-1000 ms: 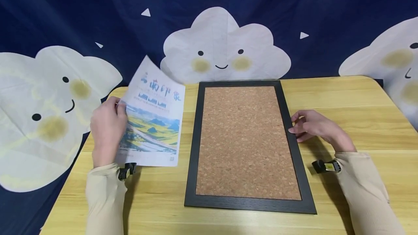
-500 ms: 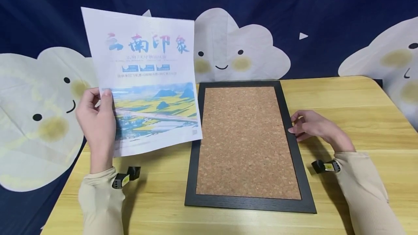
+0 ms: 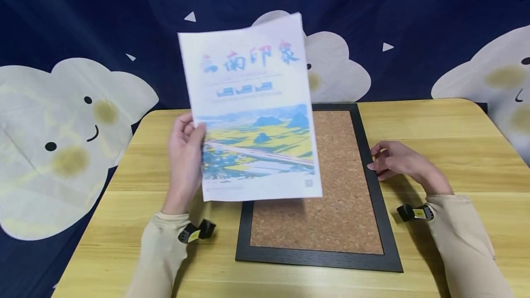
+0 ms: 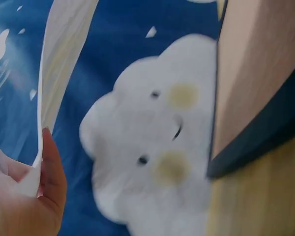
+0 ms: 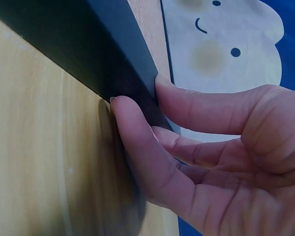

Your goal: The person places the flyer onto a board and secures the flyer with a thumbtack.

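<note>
A printed poster sheet (image 3: 256, 146), with blue lettering above a green and yellow landscape, is held up by my left hand (image 3: 185, 160). Thumb and fingers pinch its left edge, as the left wrist view also shows with the sheet (image 4: 56, 73) seen nearly edge-on. Behind and below it lies a cork board (image 3: 314, 229) in a black frame (image 3: 319, 258); the poster hides the board's upper left part. My right hand (image 3: 401, 160) pinches the frame's right side. In the right wrist view, fingers (image 5: 142, 147) lie on both sides of the frame's edge (image 5: 103, 54).
Everything lies over a light wooden table (image 3: 124, 206). Behind the table hangs a dark blue cloth (image 3: 124, 8) printed with smiling white clouds. A small black camera is strapped at each wrist.
My left hand lifted the poster off the left side of the table, then carried it right until it partly covered the cork board in view. The right hand and frame stayed put.
</note>
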A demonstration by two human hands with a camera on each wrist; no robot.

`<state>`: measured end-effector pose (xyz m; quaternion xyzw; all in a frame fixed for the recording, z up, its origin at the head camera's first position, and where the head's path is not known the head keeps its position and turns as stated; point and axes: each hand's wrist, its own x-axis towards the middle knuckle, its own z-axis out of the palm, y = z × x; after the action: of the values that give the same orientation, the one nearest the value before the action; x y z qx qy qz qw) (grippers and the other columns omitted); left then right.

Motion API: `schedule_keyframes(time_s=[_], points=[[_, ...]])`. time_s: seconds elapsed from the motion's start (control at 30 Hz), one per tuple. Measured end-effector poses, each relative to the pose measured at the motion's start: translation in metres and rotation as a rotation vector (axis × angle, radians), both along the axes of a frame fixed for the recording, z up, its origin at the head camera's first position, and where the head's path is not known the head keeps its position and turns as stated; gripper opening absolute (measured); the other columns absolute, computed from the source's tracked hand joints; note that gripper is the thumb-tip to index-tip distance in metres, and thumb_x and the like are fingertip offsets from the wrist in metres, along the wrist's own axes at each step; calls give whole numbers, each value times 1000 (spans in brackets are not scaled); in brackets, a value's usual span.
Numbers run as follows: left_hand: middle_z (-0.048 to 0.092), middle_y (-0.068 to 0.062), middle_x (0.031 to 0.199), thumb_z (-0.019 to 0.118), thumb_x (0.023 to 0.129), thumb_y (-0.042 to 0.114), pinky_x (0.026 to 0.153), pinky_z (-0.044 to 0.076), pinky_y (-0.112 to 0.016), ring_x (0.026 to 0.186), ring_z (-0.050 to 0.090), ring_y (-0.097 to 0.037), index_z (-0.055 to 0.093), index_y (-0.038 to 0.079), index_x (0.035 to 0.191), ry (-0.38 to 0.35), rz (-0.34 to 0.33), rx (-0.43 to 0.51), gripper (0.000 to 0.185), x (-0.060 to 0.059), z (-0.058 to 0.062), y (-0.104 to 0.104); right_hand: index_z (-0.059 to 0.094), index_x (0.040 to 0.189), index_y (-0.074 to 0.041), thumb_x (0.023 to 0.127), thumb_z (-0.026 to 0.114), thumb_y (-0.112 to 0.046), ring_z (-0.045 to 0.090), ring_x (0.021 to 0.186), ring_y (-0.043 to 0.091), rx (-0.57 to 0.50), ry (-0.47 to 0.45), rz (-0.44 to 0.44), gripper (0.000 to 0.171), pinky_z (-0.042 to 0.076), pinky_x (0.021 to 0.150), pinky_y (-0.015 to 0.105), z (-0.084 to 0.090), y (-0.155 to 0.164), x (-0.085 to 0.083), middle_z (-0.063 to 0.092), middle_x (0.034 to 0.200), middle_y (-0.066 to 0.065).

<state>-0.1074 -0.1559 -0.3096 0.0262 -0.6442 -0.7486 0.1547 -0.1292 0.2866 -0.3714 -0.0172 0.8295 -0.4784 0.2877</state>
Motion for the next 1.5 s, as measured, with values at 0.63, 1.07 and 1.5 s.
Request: schedule_keyframes(time_s=[0.63,1.07,1.5], points=[[55,-14,130,50,105,1,58,50,-27,74,63,-17,36,18,161,-172,-416,-401,61,13,-50,65,39,128,17,99,65,-2,66,84,23,35,-2,-17,44,62,74,39,1,0,1,58,102,18],[64,-13,109,60,101,2,63,45,-31,68,55,-17,60,2,144,-247,-574,-840,42,7,-53,53,40,130,16,99,66,-2,66,83,23,65,-14,-22,45,63,74,39,1,0,-3,57,101,18],[59,-9,87,60,103,6,60,40,-32,64,48,-18,63,0,140,-335,-566,-979,38,0,-47,37,41,126,16,98,67,-1,66,83,21,7,-17,-20,42,63,72,38,2,2,-1,57,97,14]])
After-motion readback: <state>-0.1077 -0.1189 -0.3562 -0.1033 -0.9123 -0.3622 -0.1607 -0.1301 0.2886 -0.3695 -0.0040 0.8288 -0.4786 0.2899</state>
